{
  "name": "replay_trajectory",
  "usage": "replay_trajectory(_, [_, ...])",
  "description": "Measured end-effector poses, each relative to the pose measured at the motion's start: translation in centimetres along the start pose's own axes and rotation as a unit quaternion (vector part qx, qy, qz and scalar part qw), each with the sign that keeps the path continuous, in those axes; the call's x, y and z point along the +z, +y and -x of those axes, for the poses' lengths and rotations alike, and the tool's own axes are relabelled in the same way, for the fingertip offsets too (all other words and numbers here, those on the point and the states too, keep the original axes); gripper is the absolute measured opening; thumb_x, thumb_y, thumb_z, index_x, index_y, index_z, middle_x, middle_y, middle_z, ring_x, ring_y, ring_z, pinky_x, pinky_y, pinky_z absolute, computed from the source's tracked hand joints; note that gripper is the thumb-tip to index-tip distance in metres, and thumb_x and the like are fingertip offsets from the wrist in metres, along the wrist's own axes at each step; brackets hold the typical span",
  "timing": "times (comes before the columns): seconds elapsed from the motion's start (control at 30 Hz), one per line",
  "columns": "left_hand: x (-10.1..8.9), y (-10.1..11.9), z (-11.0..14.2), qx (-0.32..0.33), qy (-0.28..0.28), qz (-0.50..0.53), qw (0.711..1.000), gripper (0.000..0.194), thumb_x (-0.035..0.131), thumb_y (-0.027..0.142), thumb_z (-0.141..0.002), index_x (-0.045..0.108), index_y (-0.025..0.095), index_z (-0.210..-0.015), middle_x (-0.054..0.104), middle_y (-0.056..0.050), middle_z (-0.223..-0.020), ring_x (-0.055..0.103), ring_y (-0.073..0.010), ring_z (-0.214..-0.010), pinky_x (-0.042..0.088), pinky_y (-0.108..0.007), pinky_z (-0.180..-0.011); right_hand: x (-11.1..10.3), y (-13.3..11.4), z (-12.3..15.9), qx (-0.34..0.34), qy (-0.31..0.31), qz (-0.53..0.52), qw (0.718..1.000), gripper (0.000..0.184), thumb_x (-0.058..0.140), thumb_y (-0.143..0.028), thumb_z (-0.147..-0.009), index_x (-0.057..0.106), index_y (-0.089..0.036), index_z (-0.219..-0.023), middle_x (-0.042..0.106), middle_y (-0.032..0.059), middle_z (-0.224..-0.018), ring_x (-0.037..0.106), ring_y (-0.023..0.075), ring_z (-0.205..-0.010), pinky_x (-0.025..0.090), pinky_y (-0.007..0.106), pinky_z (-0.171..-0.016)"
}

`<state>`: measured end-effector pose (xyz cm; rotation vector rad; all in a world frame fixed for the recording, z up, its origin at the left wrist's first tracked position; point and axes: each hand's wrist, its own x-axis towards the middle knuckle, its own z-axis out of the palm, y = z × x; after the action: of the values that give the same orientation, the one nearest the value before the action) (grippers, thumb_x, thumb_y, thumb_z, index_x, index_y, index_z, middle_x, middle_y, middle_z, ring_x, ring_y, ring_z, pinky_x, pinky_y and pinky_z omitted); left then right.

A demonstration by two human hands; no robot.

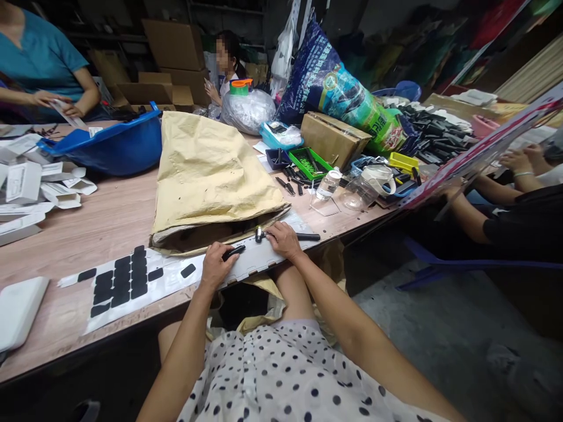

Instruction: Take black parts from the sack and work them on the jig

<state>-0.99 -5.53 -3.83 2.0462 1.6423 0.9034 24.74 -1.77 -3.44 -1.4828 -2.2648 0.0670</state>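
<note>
My left hand (214, 265) is closed around a small black elongated part (234, 251) at the front edge of the table. Beside it, my right hand (285, 239) grips a small hammer (308, 237) by its shaft. The hammer's metal head points left and its black handle sticks out to the right. Both hands are over a pale sheet (250, 261) along the table edge. Just behind them lies a large yellowish paper sack (206, 176), its dark mouth facing me. To the left, several black rounded stickers (122, 280) sit on a white backing sheet.
On the left are a blue basin (118, 143), white boxes (24, 181) and a white block-like object (21, 313). Farther right stand a green tray (310, 163), a clear bottle (328, 183) and a pitcher (373, 184). Co-workers sit across and to the right.
</note>
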Motion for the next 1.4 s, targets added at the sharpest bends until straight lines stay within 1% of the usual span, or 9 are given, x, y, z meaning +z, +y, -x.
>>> replay_trajectory(0.17, [0.0, 0.0, -0.1, -0.002, -0.009, 0.015, 1.0, 0.017, 0.069, 0.037, -0.079, 0.075, 0.025, -0.09, 0.062, -0.002, -0.084, 0.058, -0.0223, -0.086, 0.049, -0.036, -0.081, 0.2, 0.6, -0.1, -0.011, 0.006, -0.004, 1.0, 0.019, 0.056, -0.026, -0.096, 0.072, -0.025, -0.107, 0.063, 0.0072, -0.095, 0.052, 0.0232, -0.093, 0.041, 0.034, -0.081])
replay_trajectory(0.27, [0.1, 0.0, -0.2, 0.001, -0.007, 0.019, 1.0, 0.017, 0.069, 0.036, -0.079, 0.075, 0.024, -0.089, 0.062, -0.002, -0.083, 0.057, -0.0219, -0.084, 0.049, -0.035, -0.079, 0.0, 0.2, 0.1, -0.015, 0.02, -0.02, 0.999, 0.02, 0.054, -0.026, -0.097, 0.072, -0.025, -0.106, 0.063, 0.0071, -0.094, 0.053, 0.0231, -0.092, 0.043, 0.034, -0.08])
replay_trajectory(0.43, [0.4, -0.1, -0.2, 0.006, -0.013, 0.02, 1.0, 0.016, 0.07, 0.035, -0.08, 0.077, 0.026, -0.091, 0.062, -0.002, -0.081, 0.056, -0.0214, -0.082, 0.048, -0.034, -0.079, -0.4, -3.2, 1.1, -0.014, 0.082, -0.097, 0.992, 0.029, 0.044, -0.027, -0.102, 0.069, -0.027, -0.116, 0.064, 0.0072, -0.1, 0.059, 0.0212, -0.097, 0.049, 0.032, -0.087])
replay_trajectory(0.6, [0.7, -0.3, -0.2, 0.011, -0.01, 0.02, 1.0, 0.016, 0.071, 0.033, -0.079, 0.078, 0.025, -0.092, 0.063, -0.002, -0.081, 0.056, -0.0207, -0.081, 0.048, -0.034, -0.079, -0.1, -6.5, 2.0, -0.027, 0.064, -0.158, 0.985, 0.029, 0.044, -0.029, -0.103, 0.068, -0.027, -0.118, 0.065, 0.0057, -0.096, 0.062, 0.0185, -0.092, 0.053, 0.029, -0.086])
replay_trajectory(0.77, [0.8, -0.4, -0.3, 0.024, -0.008, 0.028, 0.999, 0.015, 0.07, 0.03, -0.08, 0.079, 0.025, -0.091, 0.063, -0.002, -0.079, 0.056, -0.0201, -0.08, 0.048, -0.034, -0.078, -0.1, -7.6, 2.2, -0.033, 0.074, -0.164, 0.983, 0.03, 0.044, -0.028, -0.103, 0.068, -0.025, -0.12, 0.065, 0.0067, -0.097, 0.063, 0.0185, -0.093, 0.053, 0.029, -0.088])
replay_trajectory(0.83, [0.8, -0.4, -0.3, 0.029, -0.008, 0.026, 0.999, 0.012, 0.07, 0.029, -0.08, 0.079, 0.025, -0.088, 0.062, -0.002, -0.078, 0.055, -0.0197, -0.078, 0.048, -0.033, -0.077, -0.1, -7.9, 2.2, -0.04, 0.072, -0.153, 0.985, 0.03, 0.044, -0.028, -0.103, 0.068, -0.025, -0.12, 0.065, 0.007, -0.096, 0.063, 0.0187, -0.093, 0.053, 0.029, -0.088])
replay_trajectory(1.0, [0.8, -0.4, -0.4, 0.034, -0.009, 0.026, 0.999, 0.01, 0.069, 0.028, -0.081, 0.078, 0.026, -0.084, 0.061, -0.001, -0.075, 0.055, -0.0188, -0.076, 0.047, -0.033, -0.076, -0.1, -8.0, 2.2, -0.043, 0.029, -0.105, 0.993, 0.026, 0.047, -0.028, -0.101, 0.071, -0.025, -0.111, 0.065, 0.0056, -0.088, 0.063, 0.018, -0.085, 0.053, 0.026, -0.077])
replay_trajectory(1.17, [1.2, -0.7, -0.3, 0.03, 0.007, 0.031, 0.999, 0.015, 0.07, 0.029, -0.08, 0.08, 0.026, -0.09, 0.062, -0.001, -0.077, 0.055, -0.0189, -0.076, 0.048, -0.033, -0.077, -0.6, -7.5, 2.2, -0.015, 0.065, -0.119, 0.991, 0.03, 0.043, -0.027, -0.102, 0.069, -0.024, -0.116, 0.066, 0.0075, -0.098, 0.064, 0.0187, -0.092, 0.053, 0.028, -0.085])
replay_trajectory(1.4, [1.2, -0.7, -0.3, 0.03, 0.003, 0.028, 0.999, 0.015, 0.069, 0.03, -0.08, 0.079, 0.027, -0.091, 0.062, -0.001, -0.077, 0.056, -0.0193, -0.078, 0.048, -0.034, -0.078, -0.1, -6.4, 2.2, 0.008, 0.047, -0.108, 0.993, 0.028, 0.045, -0.027, -0.101, 0.07, -0.028, -0.113, 0.065, 0.0052, -0.094, 0.063, 0.0184, -0.088, 0.052, 0.027, -0.081])
